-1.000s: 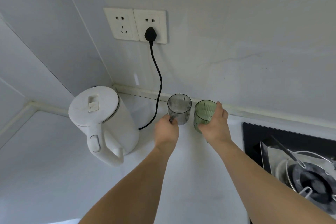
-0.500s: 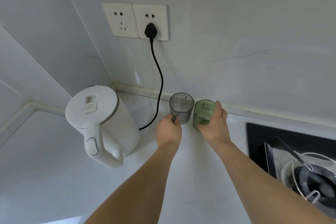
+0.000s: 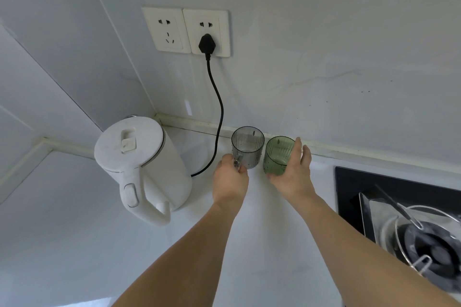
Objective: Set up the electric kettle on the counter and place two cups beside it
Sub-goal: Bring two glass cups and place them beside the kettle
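Note:
A white electric kettle point(image 3: 144, 164) stands on the white counter point(image 3: 74, 244) in the corner, lid closed, handle toward me. Its black cord point(image 3: 217, 107) runs up to a plug in the right wall socket point(image 3: 207, 32). Right of the kettle two ribbed cups stand upright side by side near the wall: a grey cup point(image 3: 248, 147) and a green cup point(image 3: 278, 154). My left hand point(image 3: 230, 179) pinches the grey cup's handle. My right hand point(image 3: 293, 174) wraps the green cup's right side, fingers loosening at the tips.
A black gas hob point(image 3: 374, 192) with a metal pan support and burner point(image 3: 429, 247) sits at the right edge. A second, unused socket point(image 3: 166, 30) is left of the plugged one. Tiled walls meet in the corner behind the kettle.
Both cups have stayed in place beside the kettle. My right hand's fingers have spread slightly off the green cup; my left hand stays on the grey cup's handle.

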`<state>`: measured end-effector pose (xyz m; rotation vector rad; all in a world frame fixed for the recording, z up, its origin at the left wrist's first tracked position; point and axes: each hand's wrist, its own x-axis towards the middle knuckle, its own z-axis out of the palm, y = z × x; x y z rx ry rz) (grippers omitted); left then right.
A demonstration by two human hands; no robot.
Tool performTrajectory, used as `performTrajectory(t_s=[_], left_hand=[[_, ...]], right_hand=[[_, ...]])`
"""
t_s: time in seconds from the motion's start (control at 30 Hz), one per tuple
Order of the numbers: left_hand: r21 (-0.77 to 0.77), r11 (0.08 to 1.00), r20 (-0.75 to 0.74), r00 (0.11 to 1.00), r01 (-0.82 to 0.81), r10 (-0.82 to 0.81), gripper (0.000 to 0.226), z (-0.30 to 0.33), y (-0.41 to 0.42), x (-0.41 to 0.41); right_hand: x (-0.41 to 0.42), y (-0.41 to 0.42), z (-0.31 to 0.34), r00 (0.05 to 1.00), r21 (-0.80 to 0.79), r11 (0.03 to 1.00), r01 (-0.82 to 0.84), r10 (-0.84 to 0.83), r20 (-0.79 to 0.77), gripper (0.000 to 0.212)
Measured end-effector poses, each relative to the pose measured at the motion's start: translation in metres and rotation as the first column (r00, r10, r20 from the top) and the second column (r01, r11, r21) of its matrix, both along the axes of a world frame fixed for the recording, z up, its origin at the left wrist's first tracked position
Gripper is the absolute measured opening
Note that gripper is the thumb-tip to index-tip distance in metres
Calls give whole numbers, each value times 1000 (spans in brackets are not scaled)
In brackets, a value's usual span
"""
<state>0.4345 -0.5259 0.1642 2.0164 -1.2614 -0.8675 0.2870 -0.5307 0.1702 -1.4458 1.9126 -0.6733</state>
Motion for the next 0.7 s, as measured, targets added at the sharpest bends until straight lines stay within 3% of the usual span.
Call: performTrajectory(t_s=[0.13,0.27,0.4,0.57,0.7], left_hand=[[19,1000,-20,1000,19,-18,50,10,28,6],[51,996,-1,998,67,-67,53,23,91,17],[106,994,30,999,40,-43,52,30,152,43],[120,991,69,996,-59,51,49,38,177,86],[134,991,100,995,-28,15,45,34,176,101]], right_hand=[[2,23,14,994,-49,998,26,-31,-103,102],[19,74,35,991,-143,989,43,-60,-118,85],[48,121,48,979,-168,977,-134,104,-177,68],[91,129,65,973,-77,971,-228,229,9,51],[119,113,73,967,94,973,-209,191,170,41]])
